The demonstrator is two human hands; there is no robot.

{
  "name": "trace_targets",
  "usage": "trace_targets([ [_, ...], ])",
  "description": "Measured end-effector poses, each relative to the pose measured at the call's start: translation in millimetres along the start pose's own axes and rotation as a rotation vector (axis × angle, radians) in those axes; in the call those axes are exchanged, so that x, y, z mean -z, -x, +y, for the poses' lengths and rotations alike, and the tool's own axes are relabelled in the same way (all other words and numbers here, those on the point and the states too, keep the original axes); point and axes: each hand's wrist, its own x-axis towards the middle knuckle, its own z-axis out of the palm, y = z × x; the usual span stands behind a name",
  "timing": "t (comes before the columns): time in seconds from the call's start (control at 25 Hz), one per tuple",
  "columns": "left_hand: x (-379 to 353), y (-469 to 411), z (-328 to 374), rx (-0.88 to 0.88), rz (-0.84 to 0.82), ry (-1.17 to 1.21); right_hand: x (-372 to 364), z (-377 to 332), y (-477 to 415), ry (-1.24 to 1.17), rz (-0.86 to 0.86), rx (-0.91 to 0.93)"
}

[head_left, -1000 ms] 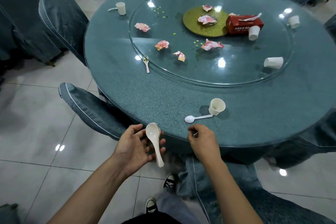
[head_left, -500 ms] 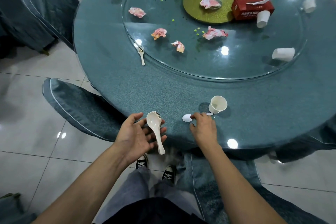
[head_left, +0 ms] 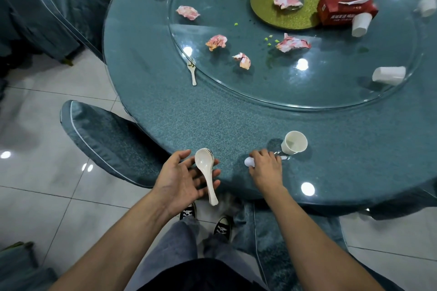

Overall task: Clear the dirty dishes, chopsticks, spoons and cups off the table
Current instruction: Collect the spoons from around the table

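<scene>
The right hand (head_left: 264, 169), short of the table (head_left: 212, 120) a second ago, is now covering the white spoon (head_left: 249, 162) at the near edge beside the cup (head_left: 294, 142), so this pickup is beginning. Its fingers seem to be pinching the hidden handle, with only the bowl peeking out. The left hand (head_left: 182, 178) is cradling the stacked spoons (head_left: 205, 166).

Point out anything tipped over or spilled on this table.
One paper cup lies on its side near the right edge of the glass turntable; another cup sits tilted beside the red box. Green bits and crumpled pink napkins are scattered across the glass.
</scene>
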Motion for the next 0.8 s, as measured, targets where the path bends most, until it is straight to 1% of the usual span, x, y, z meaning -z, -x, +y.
trace_targets([
  [0.12,-2.0,-1.5,-0.9,0.010,-0.003,-0.005,-2.4,-5.2,-3.1,0.012,0.023,0.018],
  [0.32,-1.9,-5.5,0.3,0.008,-0.003,-0.007,-4.3,-6.1,-13.6,-0.083,0.056,0.048],
  [0.48,-0.2,-6.6,-1.0,0.017,-0.001,-0.009,-2.2,-0.1,-21.9,-0.153,0.041,-0.049],
  [0.64,-0.2,-9.6,0.4,0.018,0.003,-0.012,-5.5,5.6,-13.8,-0.255,0.078,-0.126],
  [0.8,-3.0,-12.7,2.4,0.018,-0.007,-0.003,-6.9,7.1,1.5,-0.193,0.040,-0.178],
])
